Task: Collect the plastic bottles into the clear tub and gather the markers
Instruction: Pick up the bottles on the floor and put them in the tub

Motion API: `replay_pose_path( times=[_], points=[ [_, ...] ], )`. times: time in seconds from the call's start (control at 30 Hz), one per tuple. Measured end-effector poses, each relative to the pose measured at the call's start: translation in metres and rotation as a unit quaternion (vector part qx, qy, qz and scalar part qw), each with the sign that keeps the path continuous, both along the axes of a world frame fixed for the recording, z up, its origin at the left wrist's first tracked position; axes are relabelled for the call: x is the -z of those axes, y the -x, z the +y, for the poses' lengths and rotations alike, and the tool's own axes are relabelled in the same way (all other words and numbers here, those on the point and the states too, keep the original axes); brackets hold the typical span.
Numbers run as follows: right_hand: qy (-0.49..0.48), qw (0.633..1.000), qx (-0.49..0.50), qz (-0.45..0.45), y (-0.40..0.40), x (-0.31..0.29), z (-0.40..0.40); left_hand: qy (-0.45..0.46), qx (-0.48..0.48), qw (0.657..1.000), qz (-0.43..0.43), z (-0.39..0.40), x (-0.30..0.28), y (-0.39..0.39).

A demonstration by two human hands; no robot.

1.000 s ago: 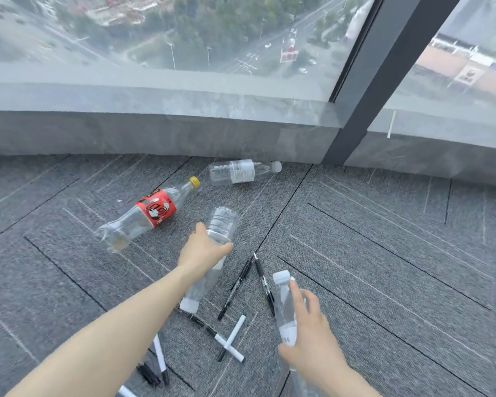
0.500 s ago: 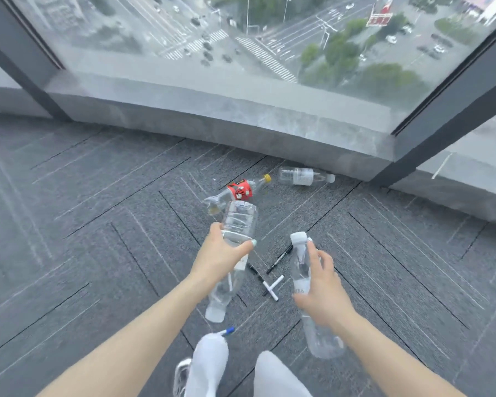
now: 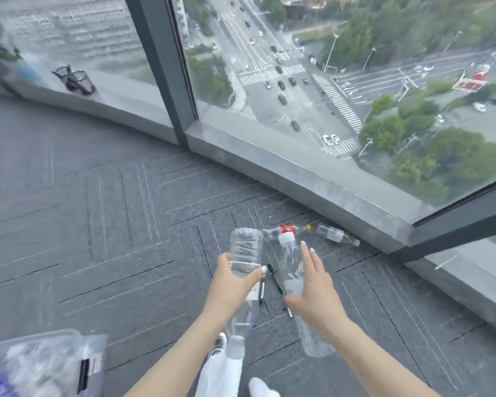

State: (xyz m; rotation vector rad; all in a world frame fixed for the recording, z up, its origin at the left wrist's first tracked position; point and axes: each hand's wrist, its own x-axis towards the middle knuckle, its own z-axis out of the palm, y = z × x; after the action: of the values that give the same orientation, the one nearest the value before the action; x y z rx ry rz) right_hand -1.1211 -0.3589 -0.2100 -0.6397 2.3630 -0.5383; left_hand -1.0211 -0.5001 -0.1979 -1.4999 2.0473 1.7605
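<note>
Down at lower left, the tub (image 3: pixel 40 359) sits on carpet, nearer the left hand (image 3: pixel 232 285), which grips one bottle (image 3: pixel 245 253), cap end down. Right hand (image 3: pixel 312 287) holds another bottle (image 3: pixel 291 262) w/ fingers straightish, cap up. Both long axes approx upright; markers (image 3: pixel 275 277) below

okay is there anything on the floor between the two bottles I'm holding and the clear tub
Nothing visible: only bare carpet lies between the bottles in the left hand and right hand and the clear tub at lower left.
</note>
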Motion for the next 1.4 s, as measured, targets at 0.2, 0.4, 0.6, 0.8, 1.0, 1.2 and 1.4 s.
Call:
replay_pose_path(
  times=[0.2,0.4,0.6,0.8,1.0,1.2,1.4],
  points=[
    [0.024,0.996,-0.083,-0.007,-0.057,-0.072,-0.031,-0.005,-0.146,0.989,0.012,-0.005,-0.071,-0.094],
    [-0.011,0.976,-0.217,-0.019,-0.156,-0.109,-0.079,-0.001,-0.305,0.952,-0.010,-0.017,-0.106,-0.221],
    [-0.011,0.946,-0.324,0.005,-0.251,-0.122,-0.146,0.014,-0.439,0.898,-0.035,-0.047,-0.103,-0.339],
    [-0.014,0.923,-0.384,0.017,-0.337,-0.107,-0.220,-0.019,-0.495,0.868,-0.039,-0.085,-0.072,-0.423],
    [-0.047,0.895,-0.443,0.017,-0.417,-0.079,-0.281,-0.051,-0.549,0.833,-0.045,-0.136,-0.034,-0.492],
    [-0.077,0.863,-0.499,0.020,-0.473,-0.047,-0.329,-0.064,-0.590,0.803,-0.062,-0.193,0.003,-0.548],
    [-0.105,0.836,-0.537,0.037,-0.493,-0.026,-0.361,-0.052,-0.628,0.775,-0.055,-0.232,0.034,-0.585]
  ],
)
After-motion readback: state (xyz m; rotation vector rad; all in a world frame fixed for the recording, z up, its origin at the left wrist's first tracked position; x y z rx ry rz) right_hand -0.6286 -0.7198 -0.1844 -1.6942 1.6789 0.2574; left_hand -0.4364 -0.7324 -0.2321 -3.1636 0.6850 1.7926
